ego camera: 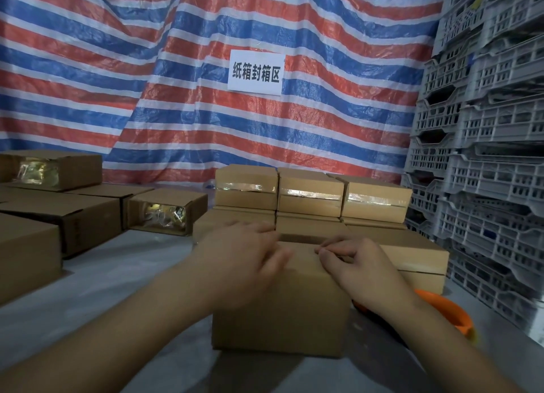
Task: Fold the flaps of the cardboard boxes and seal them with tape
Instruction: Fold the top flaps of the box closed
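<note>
A plain cardboard box (279,310) stands on the table right in front of me, its top still partly gaping at the far side. My left hand (244,254) lies flat on the box's top left, fingers spread and blurred. My right hand (350,260) rests on the top right edge with its fingertips pinched at a flap. An orange tape dispenser (450,316) lies on the table to the right of the box, partly hidden behind my right forearm.
Three taped boxes (309,195) are stacked in rows behind the box. Unsealed boxes (164,213) with shiny contents lie at the left. Grey plastic crates (485,157) tower on the right. A striped tarp with a white sign (255,72) hangs behind.
</note>
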Tool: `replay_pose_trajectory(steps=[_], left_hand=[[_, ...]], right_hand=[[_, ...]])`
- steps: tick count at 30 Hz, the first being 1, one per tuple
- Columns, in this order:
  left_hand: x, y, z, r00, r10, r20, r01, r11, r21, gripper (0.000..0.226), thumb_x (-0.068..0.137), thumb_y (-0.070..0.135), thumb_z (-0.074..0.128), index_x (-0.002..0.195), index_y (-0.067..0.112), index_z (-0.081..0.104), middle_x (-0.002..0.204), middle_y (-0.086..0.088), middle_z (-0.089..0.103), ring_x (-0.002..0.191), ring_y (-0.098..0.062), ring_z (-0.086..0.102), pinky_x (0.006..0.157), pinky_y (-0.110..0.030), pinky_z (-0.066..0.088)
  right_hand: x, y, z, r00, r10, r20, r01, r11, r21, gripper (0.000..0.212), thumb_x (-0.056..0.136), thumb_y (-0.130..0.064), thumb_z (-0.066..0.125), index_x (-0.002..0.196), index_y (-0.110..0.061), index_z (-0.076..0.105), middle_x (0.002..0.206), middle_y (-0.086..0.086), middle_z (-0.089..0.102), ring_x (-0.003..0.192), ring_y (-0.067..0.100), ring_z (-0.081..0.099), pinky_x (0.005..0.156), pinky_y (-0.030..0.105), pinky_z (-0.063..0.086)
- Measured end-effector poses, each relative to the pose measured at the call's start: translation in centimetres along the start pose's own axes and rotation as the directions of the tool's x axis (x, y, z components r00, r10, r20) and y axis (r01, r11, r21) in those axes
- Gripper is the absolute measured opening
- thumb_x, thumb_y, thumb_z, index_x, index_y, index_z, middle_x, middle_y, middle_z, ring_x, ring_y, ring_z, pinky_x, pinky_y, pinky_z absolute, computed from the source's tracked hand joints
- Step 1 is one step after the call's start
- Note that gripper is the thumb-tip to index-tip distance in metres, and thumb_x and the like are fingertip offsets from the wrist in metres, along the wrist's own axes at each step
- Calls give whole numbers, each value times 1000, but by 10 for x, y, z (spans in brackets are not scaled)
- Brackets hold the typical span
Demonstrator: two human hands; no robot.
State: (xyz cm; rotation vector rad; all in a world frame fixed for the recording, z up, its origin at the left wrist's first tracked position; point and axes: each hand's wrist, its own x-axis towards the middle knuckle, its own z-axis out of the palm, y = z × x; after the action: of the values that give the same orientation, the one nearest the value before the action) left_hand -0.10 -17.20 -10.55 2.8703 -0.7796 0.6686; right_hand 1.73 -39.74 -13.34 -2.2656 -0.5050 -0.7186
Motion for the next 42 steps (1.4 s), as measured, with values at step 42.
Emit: replay_pose_trajectory(steps=[42], left_hand=[[11, -12, 1, 938, -219, 268, 303, 146, -942, 43, 102, 43, 32, 112, 17, 65, 104, 4, 75, 96, -7, 70, 81, -26, 53]], right_hand=[[73, -51, -56, 885, 259, 388, -452, 678, 579, 70, 56, -62, 78, 106, -13, 70, 74, 7, 74, 55, 14, 69, 45, 22, 52]])
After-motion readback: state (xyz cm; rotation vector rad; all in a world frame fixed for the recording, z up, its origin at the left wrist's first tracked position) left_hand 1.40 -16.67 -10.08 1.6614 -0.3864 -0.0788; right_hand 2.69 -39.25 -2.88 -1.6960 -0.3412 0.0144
